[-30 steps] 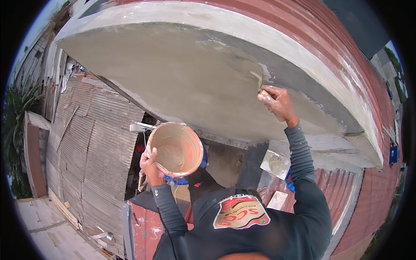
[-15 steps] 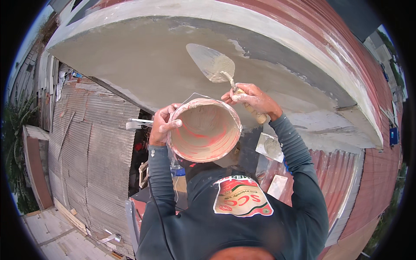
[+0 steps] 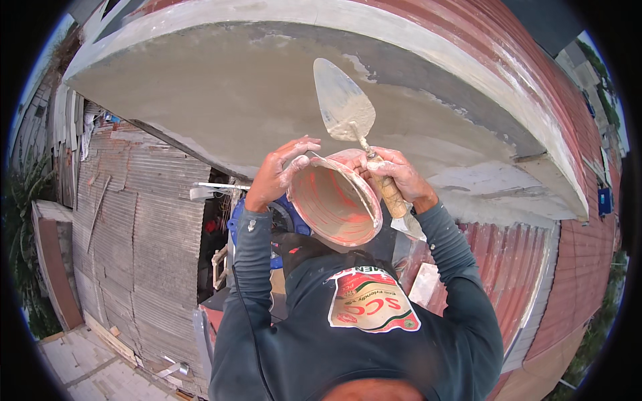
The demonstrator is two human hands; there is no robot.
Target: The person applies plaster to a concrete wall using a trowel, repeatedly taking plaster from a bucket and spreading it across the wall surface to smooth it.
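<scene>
A red bucket (image 3: 329, 212), its inside coated with grey mortar, is tilted with its mouth up toward me. My left hand (image 3: 279, 172) is at its left rim, fingers stretched out and thumb apart, close to the wire handle; whether it touches the bucket is hard to make out. In my right hand (image 3: 400, 177) is a pointing trowel (image 3: 346, 100), gripped by its wooden handle, blade upward with wet mortar near its base. Some fingers of that hand reach behind the trowel to the bucket's far rim. Both hands are smeared with mortar.
A smooth grey plastered slab (image 3: 200, 87) curves above and ahead of my hands. Corrugated metal sheeting (image 3: 160, 247) stands at left, red corrugated sheets (image 3: 495, 260) at right. Below the bucket is something blue (image 3: 286, 215). A black cable (image 3: 251, 334) runs along my left arm.
The bucket has turned and shifted right, toward my right hand. My left hand has moved right and its fingers have come off the bucket's side. The trowel blade now points more upward.
</scene>
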